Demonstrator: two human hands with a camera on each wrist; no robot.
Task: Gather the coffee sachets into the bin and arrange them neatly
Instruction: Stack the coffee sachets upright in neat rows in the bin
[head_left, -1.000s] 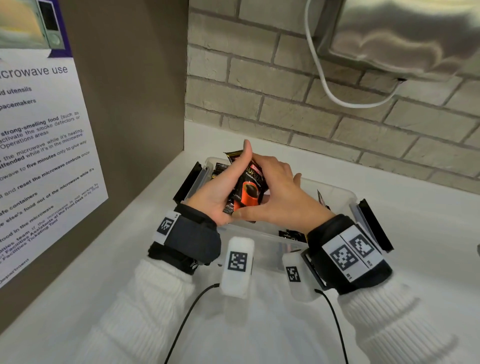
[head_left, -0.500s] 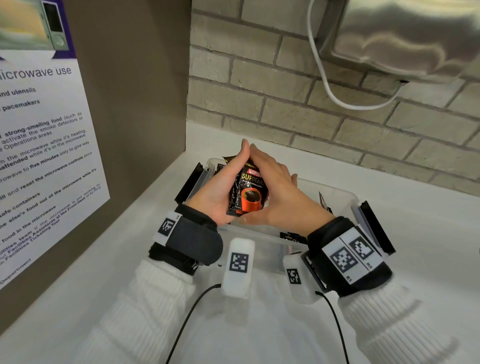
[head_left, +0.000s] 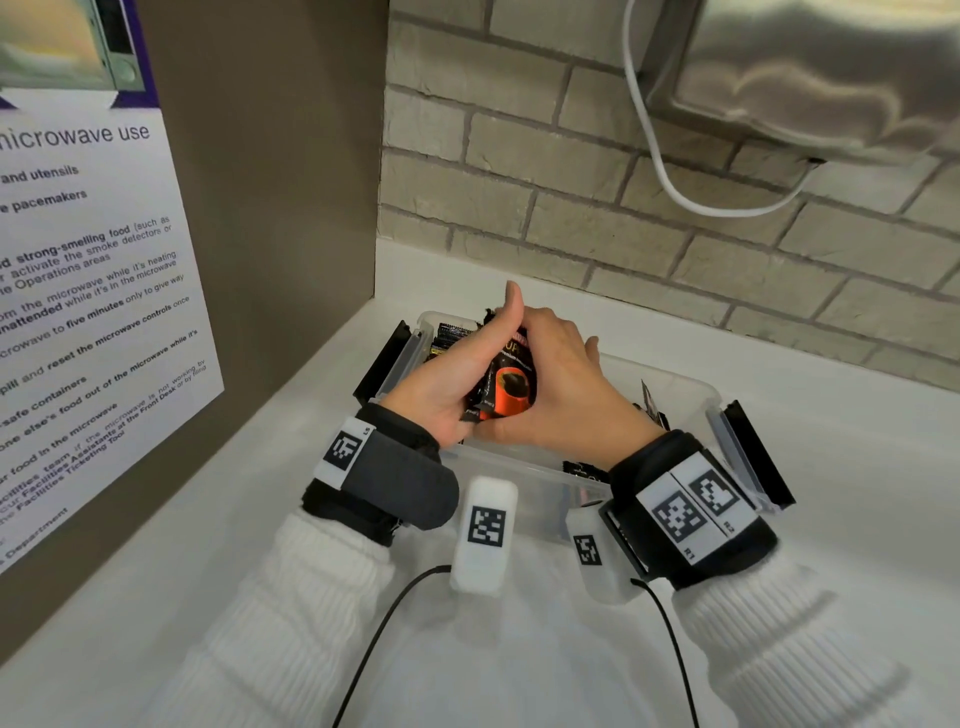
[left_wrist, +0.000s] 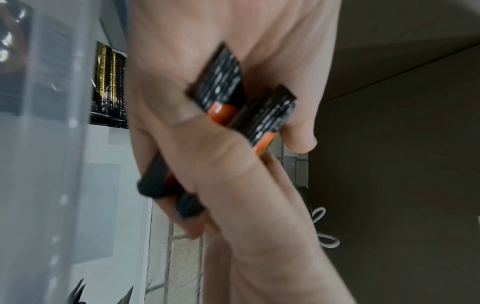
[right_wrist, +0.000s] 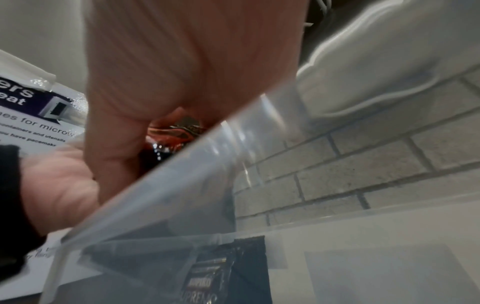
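Note:
A stack of black coffee sachets (head_left: 511, 382) with an orange cup print stands upright over the left half of the clear plastic bin (head_left: 691, 387). My left hand (head_left: 452, 382) and right hand (head_left: 558, 387) cup it from both sides, thumbs and fingers curled round it. In the left wrist view the sachets (left_wrist: 226, 90) poke out between the fingers. More sachets lie in the bin: some at the far left corner (head_left: 449, 335), one by the near wall (head_left: 584, 470), one leaning at the right (head_left: 647, 397). The right wrist view shows a sachet (right_wrist: 233, 273) through the bin wall (right_wrist: 182, 185).
The bin sits on a white counter (head_left: 857, 493) in a corner. A brown panel with a microwave notice (head_left: 88, 312) stands on the left, a brick wall (head_left: 623, 223) behind. Black lid clips (head_left: 756, 452) stick out at the bin's ends. A white cable (head_left: 670, 176) hangs above.
The tilted stack of sachets has been turned upright and squared between both hands, which have closed in tighter round it. The hands stay over the bin's left half.

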